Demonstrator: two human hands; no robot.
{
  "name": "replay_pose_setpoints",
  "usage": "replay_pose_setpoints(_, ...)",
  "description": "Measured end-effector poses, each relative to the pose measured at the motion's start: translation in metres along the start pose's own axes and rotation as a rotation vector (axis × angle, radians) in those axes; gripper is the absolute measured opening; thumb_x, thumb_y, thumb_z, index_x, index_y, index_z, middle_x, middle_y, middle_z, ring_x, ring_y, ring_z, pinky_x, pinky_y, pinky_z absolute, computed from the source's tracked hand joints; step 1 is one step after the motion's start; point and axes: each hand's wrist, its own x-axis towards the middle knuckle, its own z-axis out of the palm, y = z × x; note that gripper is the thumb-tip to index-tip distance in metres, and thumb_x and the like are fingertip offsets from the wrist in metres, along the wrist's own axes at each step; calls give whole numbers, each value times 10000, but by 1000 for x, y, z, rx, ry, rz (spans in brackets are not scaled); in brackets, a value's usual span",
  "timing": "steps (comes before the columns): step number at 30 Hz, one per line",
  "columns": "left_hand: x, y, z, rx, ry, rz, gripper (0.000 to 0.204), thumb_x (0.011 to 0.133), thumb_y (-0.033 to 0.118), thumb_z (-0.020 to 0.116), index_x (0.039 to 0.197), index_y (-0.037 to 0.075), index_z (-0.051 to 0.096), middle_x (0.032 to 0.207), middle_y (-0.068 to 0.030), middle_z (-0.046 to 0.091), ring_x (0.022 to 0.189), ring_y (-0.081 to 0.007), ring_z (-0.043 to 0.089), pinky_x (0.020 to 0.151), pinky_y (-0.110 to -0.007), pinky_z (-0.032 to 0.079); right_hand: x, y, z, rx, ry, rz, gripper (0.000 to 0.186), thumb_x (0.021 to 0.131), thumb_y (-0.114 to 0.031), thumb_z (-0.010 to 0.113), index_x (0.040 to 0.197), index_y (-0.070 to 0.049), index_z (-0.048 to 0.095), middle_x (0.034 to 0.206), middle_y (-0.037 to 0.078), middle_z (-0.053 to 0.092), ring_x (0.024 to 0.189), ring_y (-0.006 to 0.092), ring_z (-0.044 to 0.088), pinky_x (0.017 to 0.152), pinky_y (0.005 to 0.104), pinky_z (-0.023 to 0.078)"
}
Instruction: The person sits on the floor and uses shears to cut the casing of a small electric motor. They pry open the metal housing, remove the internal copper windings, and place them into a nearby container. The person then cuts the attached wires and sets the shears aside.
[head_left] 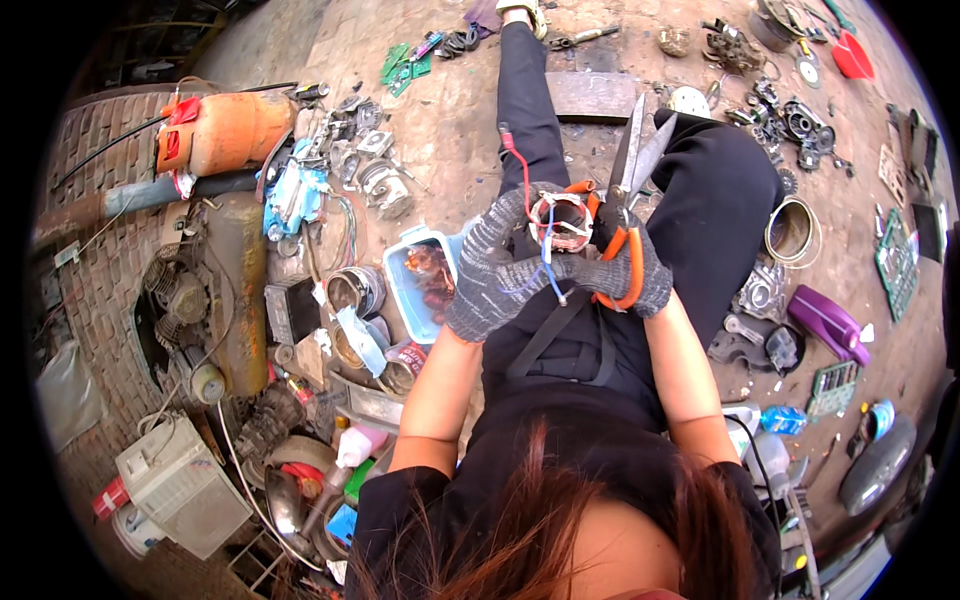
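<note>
My left hand (492,268), in a grey knitted glove, is closed around a small ring-shaped motor stator (564,235). The ring is open in the middle. A red lead (516,157) with a connector rises from it, and blue leads (547,258) hang on its near side. Large shears (628,165) with orange handles are in my gloved right hand (645,272). Their blades point away from me and stand slightly apart, just right of the stator. My right fingers are partly hidden behind the handle loop. Both hands are close together above my lap.
Left of my hands sits a light blue plastic basin (408,312) with copper-coloured wire scraps. An orange gas cylinder (228,132) lies farther left. A metal ring (790,228), a purple plastic housing (828,322) and green circuit boards (897,262) lie to the right.
</note>
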Motion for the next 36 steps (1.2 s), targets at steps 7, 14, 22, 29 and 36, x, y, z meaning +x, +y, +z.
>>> replay_pose_setpoints(7,-3,33,-8,-269,125,-281,589,636,-43,717,1159,30,457,1092,-87,542,973,-161,554,775,-278,499,6,-9,-13,60,80,-174,419,705,-206,704,1029,5,543,905,51,577,768,110,511,713,232,431)
replay_pose_setpoints(14,-8,8,-12,405,95,147,509,622,19,712,1094,19,519,1073,-140,524,930,-259,544,772,-349,458,2,-15,-18,191,71,-91,376,701,-44,686,1030,7,511,910,92,592,823,133,568,714,265,472)
replay_pose_setpoints(22,8,20,-3,763,130,227,486,552,2,706,1013,15,554,994,-142,533,897,-297,542,775,-351,447,-5,-18,-7,206,90,26,324,703,-29,690,990,-8,541,838,75,622,722,112,585,659,240,488)
replay_pose_setpoints(29,7,15,-8,723,231,208,470,554,-2,723,993,18,558,960,-129,539,861,-263,561,742,-327,469,-3,7,-19,130,22,-176,269,738,-45,658,980,-17,543,839,67,617,678,91,567,583,209,461)
replay_pose_setpoints(36,6,18,-7,856,152,227,489,542,21,693,1016,49,574,956,-131,555,877,-308,544,773,-376,450,2,-3,-14,174,109,-67,259,742,-74,638,959,-9,513,783,55,580,653,112,557,570,225,462)
